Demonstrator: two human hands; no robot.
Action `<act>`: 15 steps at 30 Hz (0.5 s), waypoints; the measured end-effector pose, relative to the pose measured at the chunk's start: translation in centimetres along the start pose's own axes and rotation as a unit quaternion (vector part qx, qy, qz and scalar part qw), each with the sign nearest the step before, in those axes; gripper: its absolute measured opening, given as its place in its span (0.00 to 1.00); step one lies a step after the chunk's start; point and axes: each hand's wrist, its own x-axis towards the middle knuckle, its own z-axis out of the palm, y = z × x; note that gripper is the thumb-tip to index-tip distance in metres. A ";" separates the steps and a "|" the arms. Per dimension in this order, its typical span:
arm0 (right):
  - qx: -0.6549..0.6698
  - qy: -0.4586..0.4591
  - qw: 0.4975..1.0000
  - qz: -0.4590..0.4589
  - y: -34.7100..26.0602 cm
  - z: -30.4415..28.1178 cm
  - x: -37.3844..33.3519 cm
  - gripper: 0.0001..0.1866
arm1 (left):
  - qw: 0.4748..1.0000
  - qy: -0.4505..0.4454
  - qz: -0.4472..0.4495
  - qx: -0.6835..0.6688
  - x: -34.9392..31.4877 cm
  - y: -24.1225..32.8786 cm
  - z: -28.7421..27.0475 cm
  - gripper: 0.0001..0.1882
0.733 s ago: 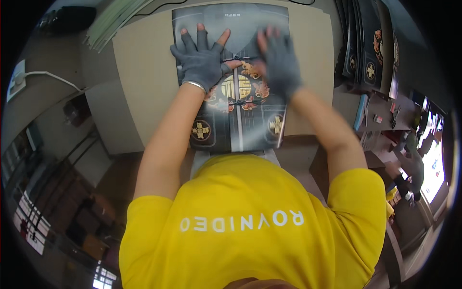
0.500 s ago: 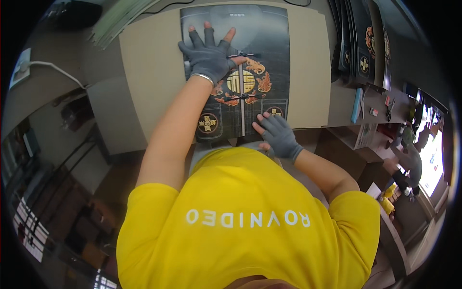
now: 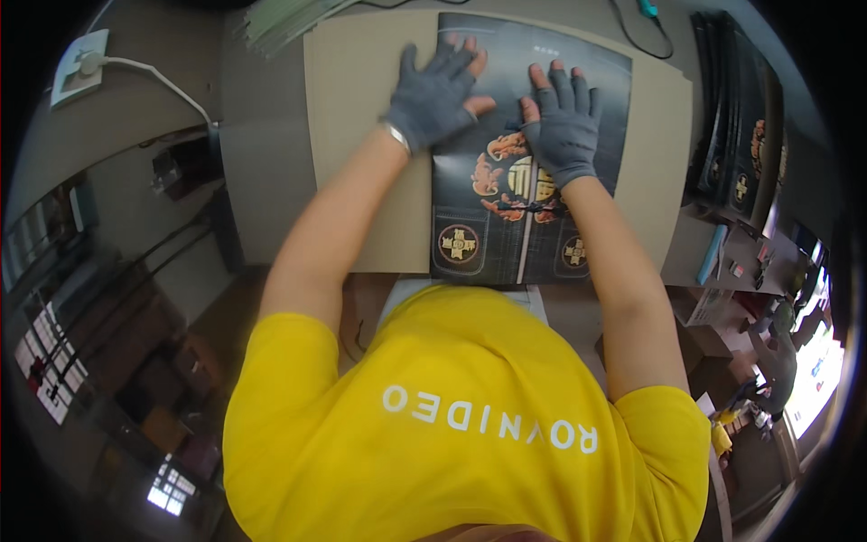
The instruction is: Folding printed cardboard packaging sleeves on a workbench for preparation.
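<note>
A flat black printed sheet point(image 3: 492, 257) with orange and gold ornaments, a round gold emblem and small round badges lies on beige board point(image 3: 655, 154). My left hand point(image 3: 433, 98), in a grey fingertipless glove, rests over the sheet's upper left edge with its fingers spread. On the upper right part of the sheet, my right hand point(image 3: 564, 131) lies flat in a matching glove, fingers apart. It hides the right side of the emblem's ornaments. Neither hand grips anything.
Several similar black printed pieces point(image 3: 736, 126) stand together at the right. Near them lies a light blue strip-like object point(image 3: 712, 255). Pale strips point(image 3: 293, 18) sit at the far left, and a white cable point(image 3: 163, 81) runs from a wall socket point(image 3: 81, 68). Someone point(image 3: 777, 357) is at far right.
My right hand has moved from the sheet's near edge up to its upper right part. The left hand has shifted to the sheet's upper left edge. The whole view has swung, shifting things rightward.
</note>
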 end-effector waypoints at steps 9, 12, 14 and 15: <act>-0.004 -0.003 1.000 -0.008 0.2 0.6 -0.2 0.27 | 0.999 -0.028 0.009 0.039 10.2 -4.8 -1.7 0.43; -0.008 0.016 1.000 -0.025 0.3 0.7 0.0 0.26 | 0.992 -0.077 -0.094 0.030 5.9 -1.7 -3.5 0.48; 0.003 0.024 0.999 -0.035 0.4 0.9 0.5 0.26 | 0.992 -0.077 -0.064 -0.081 -1.6 1.8 -0.5 0.48; 0.004 0.029 0.999 -0.032 0.6 0.9 0.1 0.26 | 0.993 -0.074 -0.027 -0.086 -5.6 4.4 -0.9 0.50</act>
